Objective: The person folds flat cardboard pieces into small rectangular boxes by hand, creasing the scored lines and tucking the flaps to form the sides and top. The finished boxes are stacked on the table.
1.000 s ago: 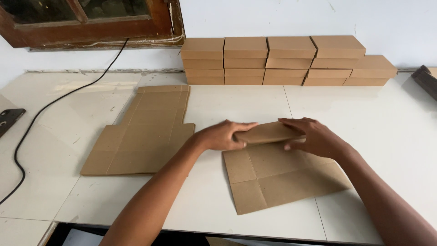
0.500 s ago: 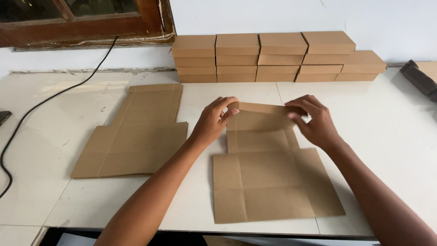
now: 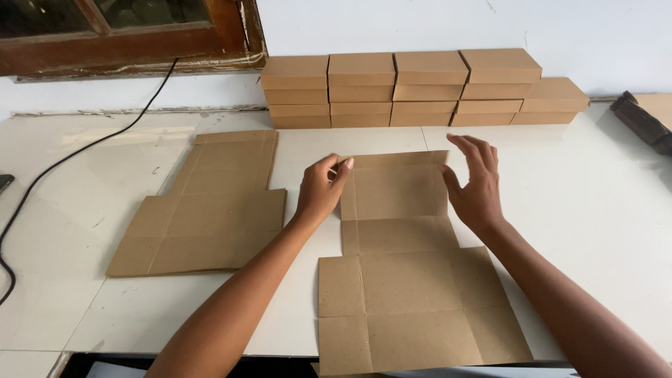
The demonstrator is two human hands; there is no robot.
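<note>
Cardboard sheet point(image 3: 409, 280), creased and die-cut into a box blank, lies flat and unfolded on the white desk point(image 3: 595, 203), directly in front of the person, its near edge reaching the desk's front edge. The left hand point(image 3: 320, 190) rests at the left edge of the blank's far panel, fingers loosely curled, with the fingertips point(image 3: 346, 165) touching the upper left corner of that panel. The right hand point(image 3: 474, 183) is at the far panel's right edge, spread wide with fingers apart and gripping nothing; whether its palm touches the cardboard cannot be told.

A second flat blank point(image 3: 206, 206) of the same brown cardboard lies on the desk to the left, well apart from the first, making two unfolded blanks in all.

Along the wall at the back of the desk stands a row of folded brown boxes point(image 3: 420, 87): four stacks side by side, each showing four layers, and one shorter stack of two at the right end, about eighteen boxes so far as the fronts show.

One black cable point(image 3: 84, 150) runs from the wooden window frame point(image 3: 133, 52) down across the left part of the desk. A dark object point(image 3: 640, 122) lies at the far right edge, only partly in view.
</note>
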